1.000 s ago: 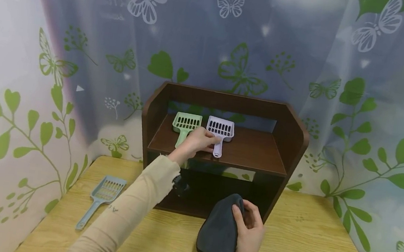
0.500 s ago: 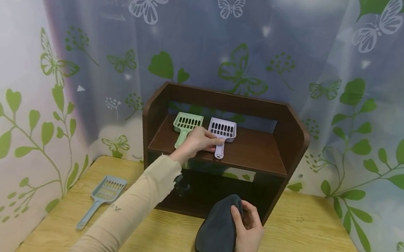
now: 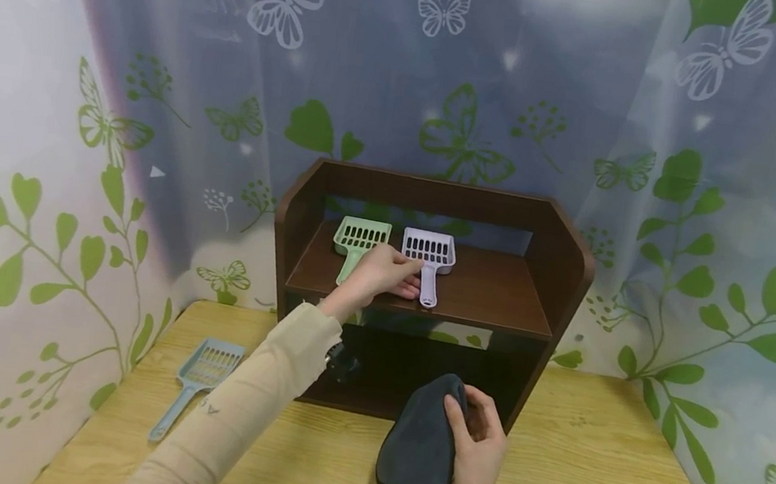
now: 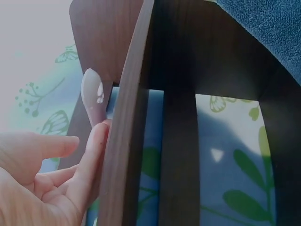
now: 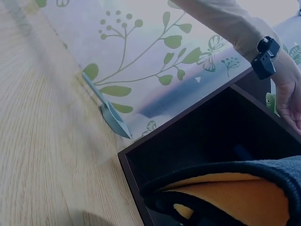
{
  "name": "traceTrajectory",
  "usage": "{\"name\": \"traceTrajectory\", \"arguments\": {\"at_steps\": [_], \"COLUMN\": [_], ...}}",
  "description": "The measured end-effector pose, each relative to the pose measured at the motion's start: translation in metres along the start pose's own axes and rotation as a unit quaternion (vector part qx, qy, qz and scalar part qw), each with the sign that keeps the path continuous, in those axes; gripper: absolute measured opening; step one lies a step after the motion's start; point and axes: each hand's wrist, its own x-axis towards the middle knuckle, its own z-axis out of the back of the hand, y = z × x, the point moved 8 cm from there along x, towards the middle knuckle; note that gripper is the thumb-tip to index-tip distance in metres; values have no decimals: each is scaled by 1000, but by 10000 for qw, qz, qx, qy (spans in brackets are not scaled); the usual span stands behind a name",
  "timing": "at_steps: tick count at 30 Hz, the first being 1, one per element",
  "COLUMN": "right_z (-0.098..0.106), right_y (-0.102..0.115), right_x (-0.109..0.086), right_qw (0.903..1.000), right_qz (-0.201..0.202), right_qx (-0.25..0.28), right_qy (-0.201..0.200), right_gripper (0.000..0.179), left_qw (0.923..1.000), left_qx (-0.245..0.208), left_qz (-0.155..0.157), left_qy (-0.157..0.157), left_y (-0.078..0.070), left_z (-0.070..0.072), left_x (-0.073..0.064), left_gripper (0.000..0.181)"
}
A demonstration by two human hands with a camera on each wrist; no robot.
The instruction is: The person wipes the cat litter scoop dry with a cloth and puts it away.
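On the upper shelf, a lilac litter scoop (image 3: 428,285) lies with its handle toward the front edge. My left hand (image 3: 383,270) is beside that handle, thumb apart from the fingers; in the left wrist view an extended finger (image 4: 92,150) is right at the handle (image 4: 91,96). A green litter scoop (image 3: 364,233) lies to its left, its handle partly covered by the hand. Low in front of the shelf, my right hand (image 3: 479,454) pinches a folded dark grey cloth (image 3: 418,447). Its orange inner side (image 5: 235,197) shows in the right wrist view.
The dark brown two-tier shelf (image 3: 490,290) stands on a wooden table (image 3: 593,457), raised sides at both ends. A blue litter scoop (image 3: 208,365) lies on the table at left, near the left forearm. A patterned curtain (image 3: 378,73) hangs behind.
The lilac scoop has shifted slightly to the right, and the left thumb and fingers have come apart from their hold on its handle. The right hand and cloth have hardly moved.
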Motion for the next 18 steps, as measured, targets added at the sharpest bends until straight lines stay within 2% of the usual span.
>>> {"name": "traceTrajectory", "arguments": {"at_steps": [5, 8, 11, 14, 18], "right_z": [-1, -1, -1, -3, -4], "right_y": [0, 1, 1, 1, 2], "right_x": [0, -1, -1, -1, 1], "right_qw": [10000, 10000, 10000, 10000, 9999], "right_qz": [5, 37, 48, 48, 81], "right_qx": [-34, -35, -29, -5, 74], "right_qy": [12, -14, -26, -12, -7], "right_gripper": [30, 30, 30, 30, 30], "left_qw": [9980, 9925, 9849, 9765, 9625], "left_qx": [594, 1076, 1397, 1452, 1189], "left_qz": [-219, -553, -997, -1558, -2335], "left_qy": [-89, -156, -201, -335, -708], "left_y": [-10, -23, -36, -47, -57], "left_z": [10, 18, 28, 41, 66], "left_x": [-13, -27, -42, -57, -80], "left_gripper": [34, 34, 34, 33, 28]}}
